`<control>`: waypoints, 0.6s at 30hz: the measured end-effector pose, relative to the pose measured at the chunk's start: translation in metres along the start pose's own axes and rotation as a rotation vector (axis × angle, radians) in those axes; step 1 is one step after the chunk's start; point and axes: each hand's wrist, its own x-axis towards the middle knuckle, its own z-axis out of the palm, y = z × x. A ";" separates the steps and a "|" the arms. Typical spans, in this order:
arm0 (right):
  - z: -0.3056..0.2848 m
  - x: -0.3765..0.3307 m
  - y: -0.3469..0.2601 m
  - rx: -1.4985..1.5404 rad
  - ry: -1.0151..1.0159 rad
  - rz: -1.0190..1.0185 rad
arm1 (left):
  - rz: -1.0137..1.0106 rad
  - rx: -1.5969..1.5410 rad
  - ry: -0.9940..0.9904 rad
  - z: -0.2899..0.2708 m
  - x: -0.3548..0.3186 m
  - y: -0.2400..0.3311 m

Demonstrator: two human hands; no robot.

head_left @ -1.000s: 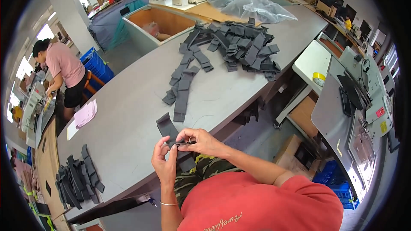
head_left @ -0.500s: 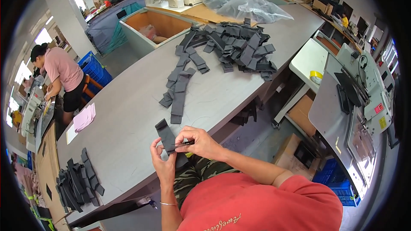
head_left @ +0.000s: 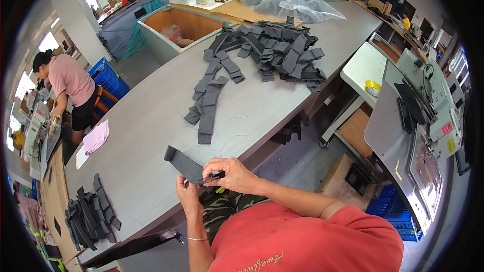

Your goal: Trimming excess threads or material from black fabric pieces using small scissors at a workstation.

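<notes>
At the table's near edge, my left hand (head_left: 189, 194) pinches the lower end of a dark grey fabric strip (head_left: 184, 165). The strip slants up and to the left, its far end folded over. My right hand (head_left: 233, 175) is closed around a small black tool that looks like thread snips (head_left: 218, 175), its tip against the strip's lower end near my left fingertips. Beyond my hands, a chain of similar strips (head_left: 207, 113) trails toward me from a big heap of dark grey fabric pieces (head_left: 282, 53).
More dark strips (head_left: 91, 216) lie at the table's left end, near pink sheets (head_left: 97, 137). Behind the table stands an open wooden-lined bin (head_left: 151, 25); clear plastic (head_left: 287, 0) lies at the back. A sewing machine table (head_left: 398, 136) is at right. A co-worker (head_left: 73, 80) bends at far left.
The fabric strip has swung left and lower, tilting more. My right hand has shifted slightly down with the snips, and my left fingers have drawn down to the strip's lower end.
</notes>
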 end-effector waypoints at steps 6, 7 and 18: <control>0.002 -0.002 0.001 0.023 0.012 0.008 | -0.099 -0.112 -0.098 -0.005 -0.006 0.008; 0.001 0.000 0.003 -0.006 0.019 -0.041 | -0.133 -0.118 -0.118 -0.002 -0.007 0.016; -0.008 0.005 0.004 -0.198 0.087 -0.037 | -0.051 -0.333 -0.254 0.011 -0.001 0.023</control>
